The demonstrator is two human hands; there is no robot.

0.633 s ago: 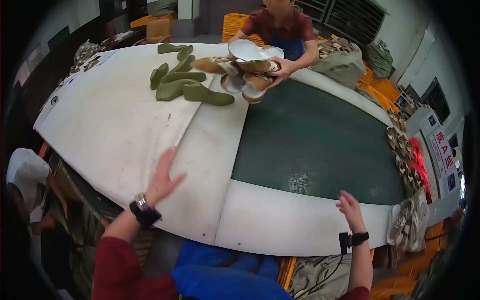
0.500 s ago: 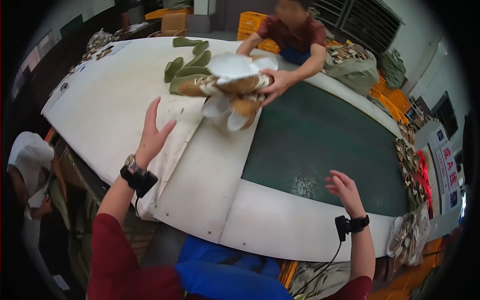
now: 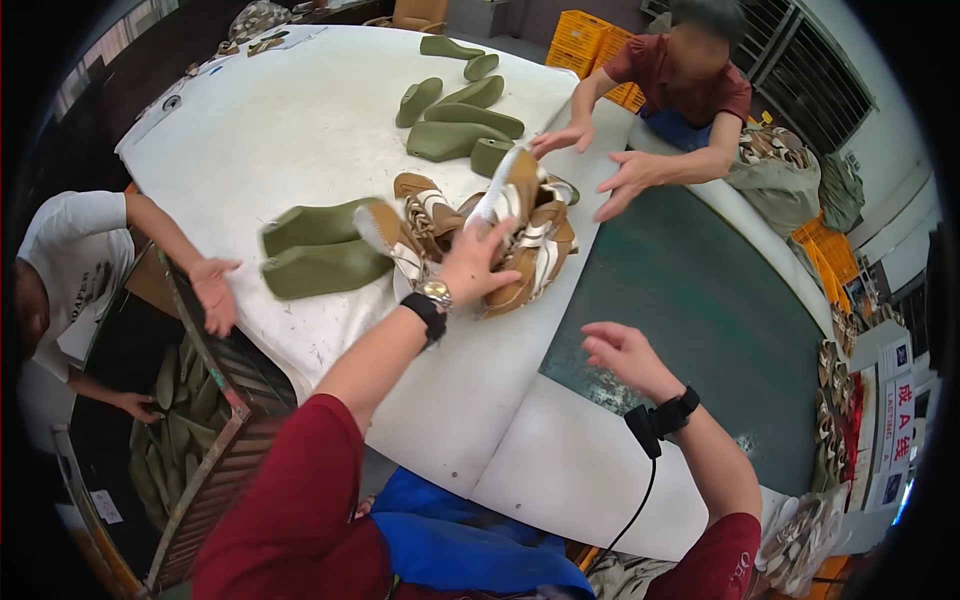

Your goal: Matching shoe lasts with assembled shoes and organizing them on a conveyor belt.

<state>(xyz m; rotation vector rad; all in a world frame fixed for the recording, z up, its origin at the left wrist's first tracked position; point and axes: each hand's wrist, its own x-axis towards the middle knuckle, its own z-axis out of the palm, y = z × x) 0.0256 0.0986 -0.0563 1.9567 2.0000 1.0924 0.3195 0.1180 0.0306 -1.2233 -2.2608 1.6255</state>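
Note:
A pile of brown-and-white sneakers [image 3: 540, 245] lies on the white tabletop [image 3: 400, 410], one shoe tipped up with its pale sole showing. My left hand [image 3: 478, 265] rests against the near side of the pile, its fingers and thumb spread over the shoes rather than wrapped round one. Over the near edge of the dark green belt [image 3: 690, 330], my right hand [image 3: 628, 358] hovers with loosely bent fingers and nothing in it. A pair of green shoe lasts [image 3: 325, 268] lies just left of the pile, and several more green lasts [image 3: 455, 138] are scattered behind it.
Across the table, a co-worker [image 3: 690, 85] holds both hands apart near the pile. At the left, another person [image 3: 90, 240] reaches towards the table beside a crate of green lasts [image 3: 180, 430]. Orange crates [image 3: 590, 50] and shoe-filled sacks [image 3: 775, 165] stand behind.
The co-worker across the table has set down the armful of shoes and let go. My left hand has come down onto the pile. The person at the left now stretches an arm towards the table.

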